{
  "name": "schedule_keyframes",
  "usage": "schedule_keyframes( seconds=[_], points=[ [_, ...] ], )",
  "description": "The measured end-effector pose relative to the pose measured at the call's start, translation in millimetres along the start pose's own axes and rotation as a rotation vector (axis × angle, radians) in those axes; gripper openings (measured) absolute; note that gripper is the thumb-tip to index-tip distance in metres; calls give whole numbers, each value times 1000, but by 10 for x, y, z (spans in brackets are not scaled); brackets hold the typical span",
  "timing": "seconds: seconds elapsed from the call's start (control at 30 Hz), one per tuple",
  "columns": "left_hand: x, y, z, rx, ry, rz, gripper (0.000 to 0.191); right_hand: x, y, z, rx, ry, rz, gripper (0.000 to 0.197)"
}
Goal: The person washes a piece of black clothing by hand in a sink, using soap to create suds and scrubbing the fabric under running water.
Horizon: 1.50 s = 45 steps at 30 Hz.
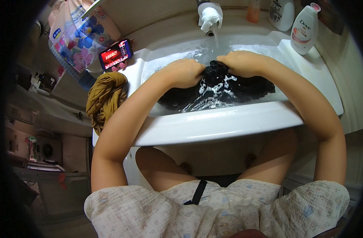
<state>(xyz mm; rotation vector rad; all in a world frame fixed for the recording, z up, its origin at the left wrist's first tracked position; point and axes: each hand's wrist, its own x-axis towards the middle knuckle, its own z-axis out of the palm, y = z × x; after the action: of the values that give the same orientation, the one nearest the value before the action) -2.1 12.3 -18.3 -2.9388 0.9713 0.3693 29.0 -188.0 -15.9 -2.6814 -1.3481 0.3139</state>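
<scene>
A wet black cloth lies partly under water in the white washbasin. My left hand grips its raised, bunched middle from the left, fingers curled in. From the right, my right hand pinches the same bunch, close to my left hand. The rest of the cloth spreads dark below and to both sides of the hands. Behind them, water runs from a faucet wrapped in white textured material, and some foam floats nearby. My fingertips are partly hidden by the cloth.
On the left rim lies a bundled mustard-brown cloth; a lit phone leans behind it beside a floral plastic package. A Dove bottle, another white bottle and an orange container stand at the back right.
</scene>
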Motion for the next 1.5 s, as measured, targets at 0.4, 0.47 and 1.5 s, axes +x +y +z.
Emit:
schedule_keyframes(
  seconds=[0.4, 0.47, 1.5],
  points=[
    [-1242, 287, -126, -24, 79, -239, 44, -218, 34, -148, 117, -36, 60, 23],
    [-1483, 315, -60, 52, 133, -325, 43, -239, 30, -145, 96, -43, 93, 21],
    [-2300, 1385, -860, -110, 1242, -185, 49, -205, 129, -44, 89, -40, 84, 24]
  ],
)
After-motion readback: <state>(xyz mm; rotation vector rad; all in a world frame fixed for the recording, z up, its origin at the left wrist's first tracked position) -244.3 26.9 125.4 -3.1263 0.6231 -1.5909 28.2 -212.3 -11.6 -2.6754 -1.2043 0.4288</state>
